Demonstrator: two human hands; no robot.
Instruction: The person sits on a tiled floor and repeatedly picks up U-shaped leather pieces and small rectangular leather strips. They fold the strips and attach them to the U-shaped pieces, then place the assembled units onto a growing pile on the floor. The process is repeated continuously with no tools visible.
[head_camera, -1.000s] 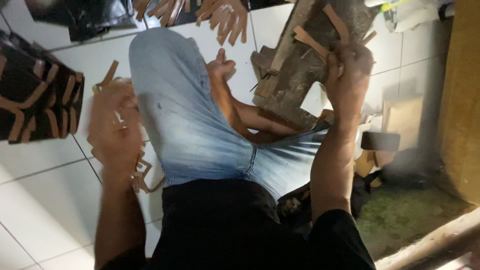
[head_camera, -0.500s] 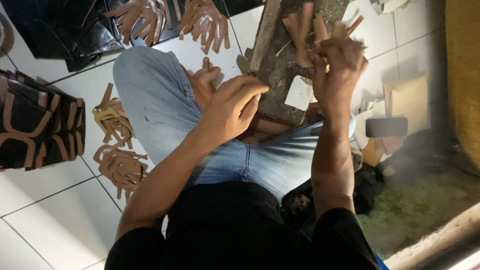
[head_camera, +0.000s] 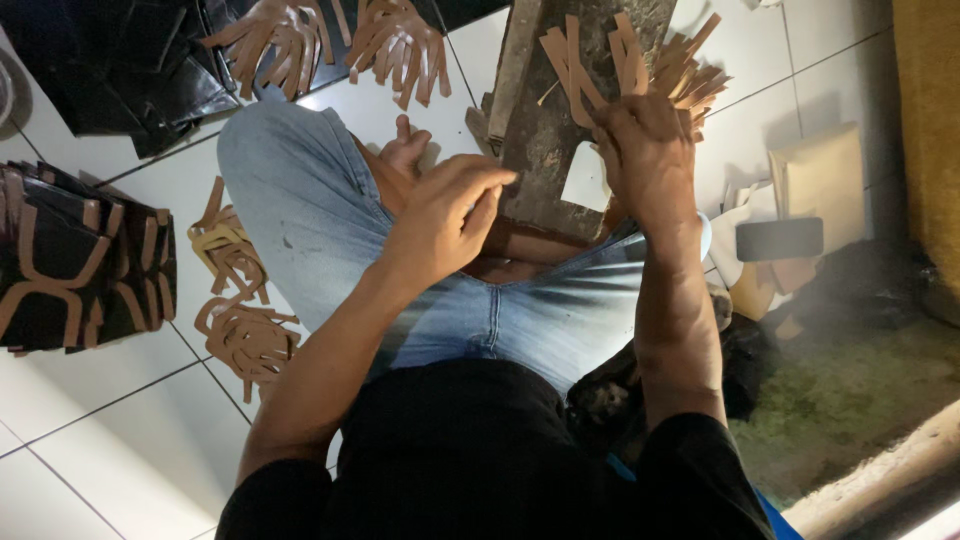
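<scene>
Strips: tan leather strips (head_camera: 640, 60) fan out at the far end of a dark, worn wooden block (head_camera: 560, 130) propped against the seated person's lap.
Right hand: the right hand (head_camera: 650, 155) is closed around the base of that bundle, pinning it to the block.
Left hand: the left hand (head_camera: 445, 215) hovers at the block's near left edge, fingers loosely curled, holding nothing that shows.
Doing it well: judging by the grip, the bundle should stay pressed flat so the ends lie even; the free hand would best come in from the side, below the fanned tips.
Block: a pale paper patch (head_camera: 585, 180) sits on its face, just beside the right wrist.
Floor, left: looped tan pieces (head_camera: 240, 300) lie by the knee; a black stack with tan bands (head_camera: 80, 265) stands further out.
Floor, far: two more fanned bunches (head_camera: 340, 40) rest on black sheets.
In the way: the raised denim knee (head_camera: 300, 200) crowds the left arm's path.
</scene>
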